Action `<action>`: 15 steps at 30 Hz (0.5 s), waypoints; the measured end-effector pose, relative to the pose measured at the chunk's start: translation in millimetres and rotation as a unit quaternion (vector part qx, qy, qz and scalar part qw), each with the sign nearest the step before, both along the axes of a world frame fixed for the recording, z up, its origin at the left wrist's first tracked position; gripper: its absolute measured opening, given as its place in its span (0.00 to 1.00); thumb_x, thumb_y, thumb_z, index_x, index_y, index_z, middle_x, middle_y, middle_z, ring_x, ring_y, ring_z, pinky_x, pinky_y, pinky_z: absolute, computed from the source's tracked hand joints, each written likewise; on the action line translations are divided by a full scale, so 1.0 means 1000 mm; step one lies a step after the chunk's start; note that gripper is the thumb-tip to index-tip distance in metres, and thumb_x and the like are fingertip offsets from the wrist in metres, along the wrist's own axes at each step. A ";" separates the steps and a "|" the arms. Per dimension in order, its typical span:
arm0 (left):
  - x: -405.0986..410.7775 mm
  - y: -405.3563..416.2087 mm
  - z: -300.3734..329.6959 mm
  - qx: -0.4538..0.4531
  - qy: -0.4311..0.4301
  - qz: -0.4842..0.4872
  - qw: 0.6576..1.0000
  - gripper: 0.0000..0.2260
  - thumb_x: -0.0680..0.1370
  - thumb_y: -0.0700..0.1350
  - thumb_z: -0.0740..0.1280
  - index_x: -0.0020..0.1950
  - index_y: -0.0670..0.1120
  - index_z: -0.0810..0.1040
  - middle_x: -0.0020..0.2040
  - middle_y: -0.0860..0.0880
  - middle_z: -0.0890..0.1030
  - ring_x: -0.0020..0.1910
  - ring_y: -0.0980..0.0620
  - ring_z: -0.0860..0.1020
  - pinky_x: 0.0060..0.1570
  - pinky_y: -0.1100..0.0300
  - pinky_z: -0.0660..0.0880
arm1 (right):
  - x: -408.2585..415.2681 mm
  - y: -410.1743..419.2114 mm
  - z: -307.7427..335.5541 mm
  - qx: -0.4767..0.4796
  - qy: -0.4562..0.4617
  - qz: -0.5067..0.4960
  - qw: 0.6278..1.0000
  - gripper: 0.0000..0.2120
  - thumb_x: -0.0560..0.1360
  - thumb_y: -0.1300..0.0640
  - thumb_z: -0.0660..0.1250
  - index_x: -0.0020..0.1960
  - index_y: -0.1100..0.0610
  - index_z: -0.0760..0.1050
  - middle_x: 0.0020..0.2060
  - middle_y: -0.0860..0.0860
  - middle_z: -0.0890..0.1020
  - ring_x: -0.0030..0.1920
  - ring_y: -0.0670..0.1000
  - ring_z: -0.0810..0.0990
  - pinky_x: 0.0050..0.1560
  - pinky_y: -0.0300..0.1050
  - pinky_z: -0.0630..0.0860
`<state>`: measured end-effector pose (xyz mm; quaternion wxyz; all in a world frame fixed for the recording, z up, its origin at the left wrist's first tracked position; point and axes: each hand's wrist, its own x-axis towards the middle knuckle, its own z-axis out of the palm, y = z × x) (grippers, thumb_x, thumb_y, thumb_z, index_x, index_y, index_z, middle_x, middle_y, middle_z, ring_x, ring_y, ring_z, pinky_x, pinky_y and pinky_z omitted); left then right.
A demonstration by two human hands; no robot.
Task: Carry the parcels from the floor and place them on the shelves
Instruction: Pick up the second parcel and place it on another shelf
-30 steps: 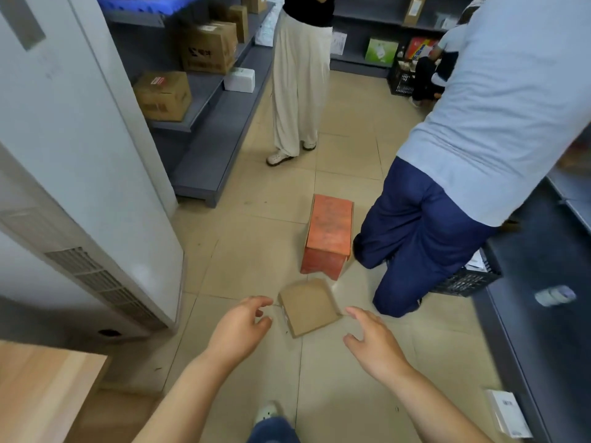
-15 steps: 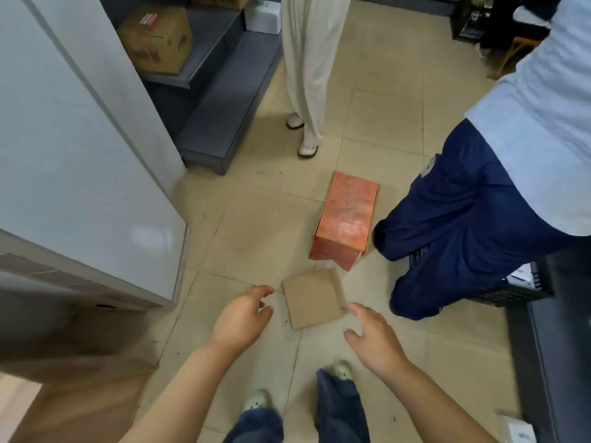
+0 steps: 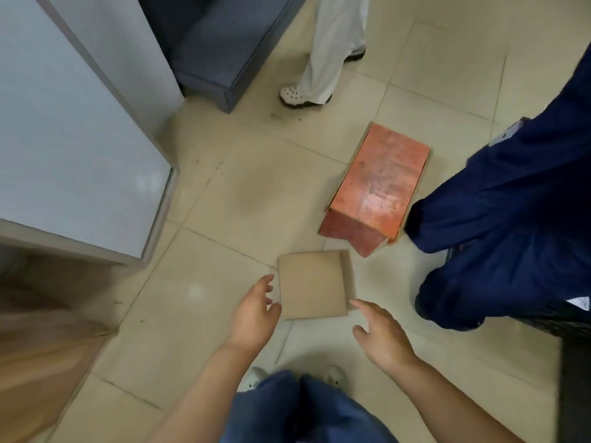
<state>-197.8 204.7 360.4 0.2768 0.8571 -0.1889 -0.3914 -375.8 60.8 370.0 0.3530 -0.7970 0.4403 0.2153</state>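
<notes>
A small flat brown cardboard parcel point(image 3: 315, 284) lies on the tiled floor just in front of my feet. My left hand point(image 3: 254, 314) hovers at its left edge with fingers spread, holding nothing. My right hand point(image 3: 382, 335) is open at the parcel's lower right corner, just short of it. Beyond the parcel an orange-red box point(image 3: 379, 183) rests on the floor. The grey bottom shelf point(image 3: 220, 55) of a rack shows at the top.
A person in dark blue trousers point(image 3: 499, 219) stands close on the right, beside the orange box. Another person's white-trousered leg and shoe point(image 3: 303, 95) are at the top. A grey cabinet point(image 3: 73, 129) fills the left. A wooden surface point(image 3: 35, 346) sits at lower left.
The view has tilted down and closer to the floor. Both hands have come nearer to the brown parcel's sides. The shelves with boxes have left the view.
</notes>
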 end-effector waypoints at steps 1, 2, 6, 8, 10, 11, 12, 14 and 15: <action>0.001 -0.002 -0.027 0.000 0.007 0.007 1.000 0.23 0.75 0.41 0.62 0.70 0.51 0.64 0.61 0.51 0.74 0.51 0.54 0.75 0.52 0.60 0.72 | 0.003 -0.005 -0.028 0.004 0.002 -0.013 1.000 0.26 0.77 0.57 0.60 0.73 0.49 0.60 0.72 0.48 0.66 0.70 0.50 0.65 0.68 0.44 0.64; 0.002 -0.004 -0.054 0.001 0.012 0.010 1.000 0.23 0.75 0.41 0.62 0.70 0.52 0.64 0.61 0.51 0.74 0.51 0.53 0.75 0.52 0.60 0.72 | 0.006 -0.009 -0.056 0.008 0.003 -0.025 1.000 0.26 0.77 0.56 0.60 0.73 0.49 0.60 0.72 0.48 0.66 0.70 0.50 0.65 0.68 0.44 0.65; 0.007 -0.012 -0.159 0.022 0.030 0.008 0.999 0.23 0.75 0.41 0.62 0.70 0.52 0.64 0.62 0.49 0.74 0.52 0.53 0.75 0.52 0.60 0.72 | 0.018 -0.024 -0.168 0.007 0.003 -0.019 1.000 0.25 0.76 0.58 0.60 0.72 0.49 0.61 0.71 0.49 0.68 0.69 0.51 0.68 0.66 0.45 0.68; 0.011 -0.016 -0.211 0.040 0.040 0.010 0.998 0.24 0.75 0.41 0.62 0.71 0.51 0.63 0.63 0.47 0.73 0.54 0.50 0.76 0.54 0.57 0.73 | 0.021 -0.032 -0.219 0.001 0.017 0.000 1.000 0.25 0.76 0.60 0.59 0.72 0.49 0.62 0.71 0.49 0.68 0.68 0.51 0.69 0.64 0.46 0.70; 0.014 -0.021 -0.257 0.062 0.049 0.018 0.997 0.26 0.75 0.42 0.62 0.72 0.50 0.60 0.65 0.45 0.72 0.57 0.47 0.75 0.57 0.54 0.73 | 0.024 -0.039 -0.263 -0.006 0.042 0.026 0.999 0.26 0.76 0.61 0.57 0.73 0.49 0.60 0.72 0.49 0.65 0.68 0.52 0.68 0.63 0.47 0.70; 0.016 -0.025 -0.278 0.074 0.049 0.016 0.996 0.27 0.74 0.42 0.62 0.73 0.49 0.59 0.66 0.44 0.72 0.59 0.46 0.75 0.58 0.53 0.72 | 0.025 -0.043 -0.284 -0.009 0.051 0.038 0.998 0.27 0.75 0.61 0.57 0.73 0.49 0.59 0.72 0.49 0.64 0.69 0.53 0.66 0.64 0.47 0.69; 0.018 -0.029 -0.297 0.085 0.047 0.013 0.995 0.28 0.74 0.43 0.62 0.73 0.49 0.58 0.67 0.44 0.72 0.60 0.45 0.74 0.59 0.52 0.72 | 0.026 -0.046 -0.304 -0.010 0.058 0.047 0.997 0.28 0.75 0.62 0.57 0.74 0.49 0.58 0.73 0.49 0.62 0.70 0.53 0.65 0.66 0.48 0.68; 0.020 -0.039 -0.332 0.098 0.056 0.018 0.993 0.29 0.73 0.44 0.62 0.73 0.48 0.58 0.67 0.43 0.71 0.62 0.44 0.73 0.60 0.51 0.71 | 0.030 -0.052 -0.341 -0.015 0.072 0.054 0.996 0.31 0.75 0.62 0.58 0.75 0.50 0.53 0.76 0.51 0.54 0.74 0.54 0.59 0.70 0.48 0.63; 0.021 -0.043 -0.348 0.104 0.065 0.023 0.992 0.30 0.73 0.43 0.62 0.73 0.48 0.58 0.68 0.42 0.70 0.62 0.44 0.74 0.60 0.51 0.71 | 0.033 -0.055 -0.357 -0.020 0.078 0.054 0.995 0.33 0.75 0.62 0.59 0.76 0.51 0.49 0.77 0.51 0.50 0.75 0.54 0.55 0.72 0.47 0.59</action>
